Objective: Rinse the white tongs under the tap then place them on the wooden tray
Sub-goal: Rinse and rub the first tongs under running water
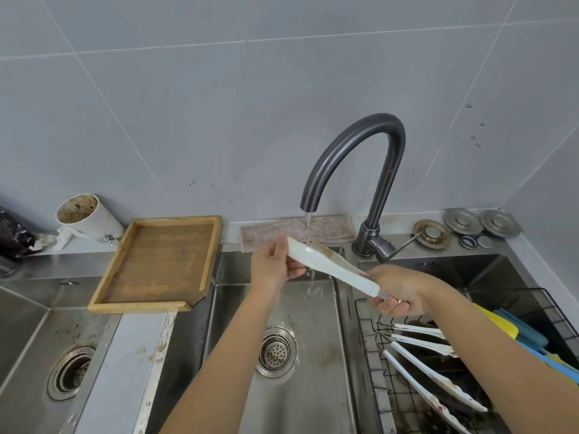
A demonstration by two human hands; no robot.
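Head view, one frame. Step in hand: the rinse. White tongs [329,267] held across the middle sink [316,355], under the stream from the tap [354,151]; water strikes the upper arm near its tip end.

Right hand [399,292]: grip clenched round the hinge end of the tongs, at 4 o'clock from the stream. Left hand [275,267]: fingers pinch the tip end, at 9 o'clock from the stream. Brown soil shows along the inner face of the far arm, so the rinse is judged unfinished.

Wooden tray [153,264]: at 9 o'clock from the tongs, bridging the ledge between two basins, nothing lying on it.

Next move, as a judgement: turn the tongs so the stained face meets the water, then carry them leftward, clear of the tray's raised rim, and lay them flat.

Also present: wire rack [376,386] at 5 o'clock holding more white tongs [432,371], several stained; cloth [329,230] behind the tap; cup [84,217] at 10 o'clock.

Hard to make out: the left thumb sits behind the tongs; the tap lever position is unclear; the rack and coloured items at the right edge are cut off.
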